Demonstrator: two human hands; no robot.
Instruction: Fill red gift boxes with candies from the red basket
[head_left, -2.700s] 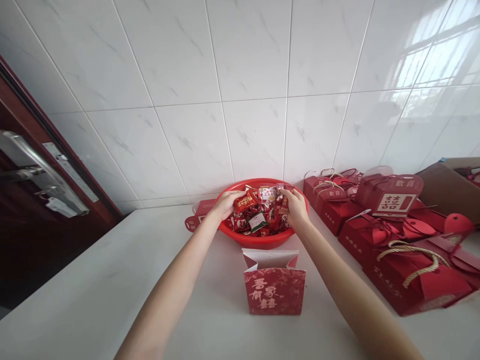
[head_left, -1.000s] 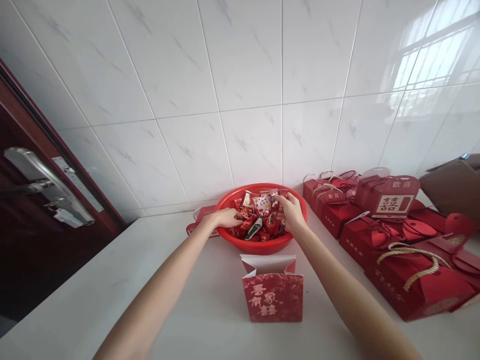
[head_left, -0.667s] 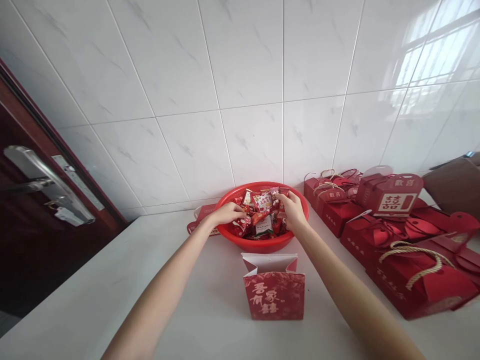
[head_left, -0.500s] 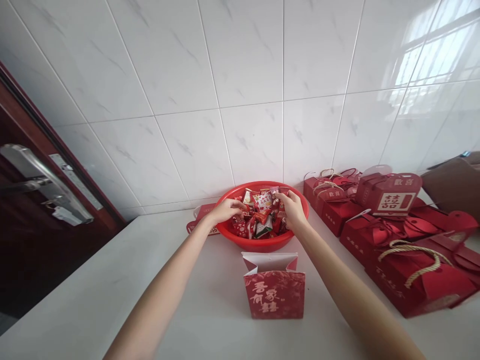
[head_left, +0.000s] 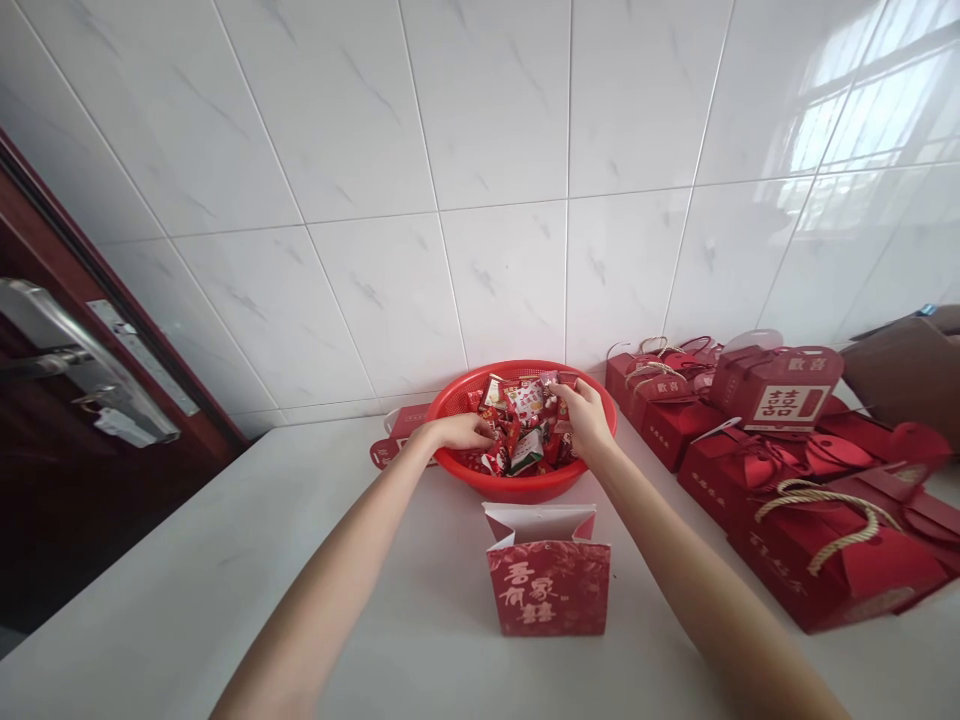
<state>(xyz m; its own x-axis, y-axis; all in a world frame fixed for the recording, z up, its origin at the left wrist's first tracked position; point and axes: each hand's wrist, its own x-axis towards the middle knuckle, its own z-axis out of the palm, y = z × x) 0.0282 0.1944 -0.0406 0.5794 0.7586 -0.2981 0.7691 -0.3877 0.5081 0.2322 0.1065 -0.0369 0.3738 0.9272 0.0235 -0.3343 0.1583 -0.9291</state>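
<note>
A red plastic basket (head_left: 517, 490) full of wrapped candies (head_left: 527, 402) stands against the wall. My left hand (head_left: 459, 432) reaches over its left side, fingers bent down together among the candies; its fingertips are partly hidden. At the right side, my right hand (head_left: 586, 412) has its fingers closed at a pink-wrapped candy (head_left: 550, 381) near the basket's back rim. Between my forearms, in front of the basket, a red paper gift bag (head_left: 551, 590) with pale lettering stands upright, its top open.
Several red gift boxes (head_left: 750, 470) with rope handles crowd the right side of the white table (head_left: 360, 640). A flat red box (head_left: 401, 435) lies partly behind the basket's left. A brown object (head_left: 900, 375) is at the far right, a door (head_left: 67, 480) at the left, tiled wall (head_left: 502, 270) behind.
My left hand has shifted slightly right and deeper among the candies, and its fingers have drawn together. An orange-red candy near the middle has moved. My right hand stays nearly in place.
</note>
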